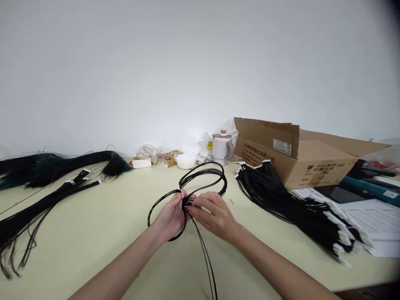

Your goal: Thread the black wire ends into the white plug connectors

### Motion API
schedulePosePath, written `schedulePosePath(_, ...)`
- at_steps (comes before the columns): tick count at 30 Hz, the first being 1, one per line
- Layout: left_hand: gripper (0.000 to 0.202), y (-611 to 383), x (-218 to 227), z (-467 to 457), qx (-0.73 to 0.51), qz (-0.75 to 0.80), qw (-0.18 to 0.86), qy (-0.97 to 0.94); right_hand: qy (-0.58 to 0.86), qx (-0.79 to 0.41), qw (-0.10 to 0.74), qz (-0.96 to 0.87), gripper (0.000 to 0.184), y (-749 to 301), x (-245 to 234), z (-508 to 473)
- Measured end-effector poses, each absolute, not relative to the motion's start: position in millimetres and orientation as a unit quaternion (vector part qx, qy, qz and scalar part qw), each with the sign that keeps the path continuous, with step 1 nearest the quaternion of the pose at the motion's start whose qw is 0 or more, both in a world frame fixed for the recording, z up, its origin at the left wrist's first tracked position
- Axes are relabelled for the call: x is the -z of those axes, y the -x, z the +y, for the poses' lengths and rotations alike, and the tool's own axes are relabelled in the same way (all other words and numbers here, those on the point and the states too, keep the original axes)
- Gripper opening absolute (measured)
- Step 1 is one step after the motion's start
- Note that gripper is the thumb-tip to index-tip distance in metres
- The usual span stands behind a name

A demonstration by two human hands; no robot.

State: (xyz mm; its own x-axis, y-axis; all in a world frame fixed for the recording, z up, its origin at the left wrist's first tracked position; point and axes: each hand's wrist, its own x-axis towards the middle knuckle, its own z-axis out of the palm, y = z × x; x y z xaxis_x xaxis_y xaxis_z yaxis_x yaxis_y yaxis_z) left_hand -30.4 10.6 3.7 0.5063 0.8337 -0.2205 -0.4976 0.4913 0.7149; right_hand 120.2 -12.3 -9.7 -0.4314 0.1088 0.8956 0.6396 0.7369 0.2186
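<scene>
A bundle of thin black wires [212, 170] is looped between my two hands above the table. My left hand [168, 218] is closed around the middle of the bundle, where a small white piece [181, 199] shows by the thumb. From the right, my right hand [214, 212] pinches the same wires with its fingertips. Loops stand out at the far side and to the left, and a few loose wire ends hang down toward the near edge. What lies inside the left palm is hidden.
Black wire bundles with white connectors [281, 196] lie on the right beside an open cardboard box [321, 162]. More black wires [40, 204] lie at the left. A kettle-like jug [220, 148] and a white bowl [186, 160] stand by the wall.
</scene>
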Motion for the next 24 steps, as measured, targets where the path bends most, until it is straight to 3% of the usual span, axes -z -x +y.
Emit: schedulePosePath(24,0.011,31,-14,-2,-0.366,0.254,0.85,-0.283,0.2,0.314,0.521,-0.768,0.014,-110,3,-25)
